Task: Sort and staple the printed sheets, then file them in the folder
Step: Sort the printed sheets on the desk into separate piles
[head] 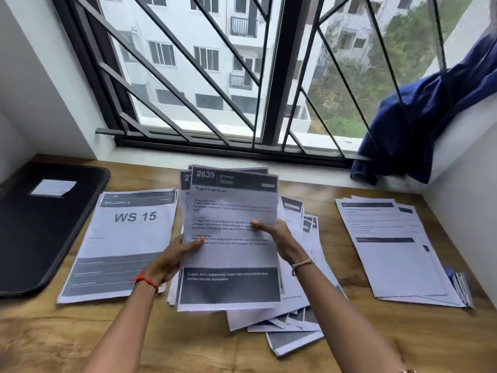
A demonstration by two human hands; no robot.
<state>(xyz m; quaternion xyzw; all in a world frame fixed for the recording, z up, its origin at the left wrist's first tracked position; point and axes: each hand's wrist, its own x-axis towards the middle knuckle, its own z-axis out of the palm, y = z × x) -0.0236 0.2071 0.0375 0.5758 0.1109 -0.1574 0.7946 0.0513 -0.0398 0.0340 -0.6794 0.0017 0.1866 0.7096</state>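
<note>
L hand [172, 254], R hand [277, 235]: fingers [195, 248] pinching sheets [231, 211] above pile [295, 313], prob. reading header for sorting; folder [40, 224] closed on worktop [80, 332].

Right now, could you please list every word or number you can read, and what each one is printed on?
"2639": header of the held sheet
"Yogurt Fruit Bowl": its title
"kitchen counter workspace": its bottom band
"BALCONY 3": left stack
"WS 15": same stack
Too blurred: held sheet's body text, folder label, right stack.
</note>
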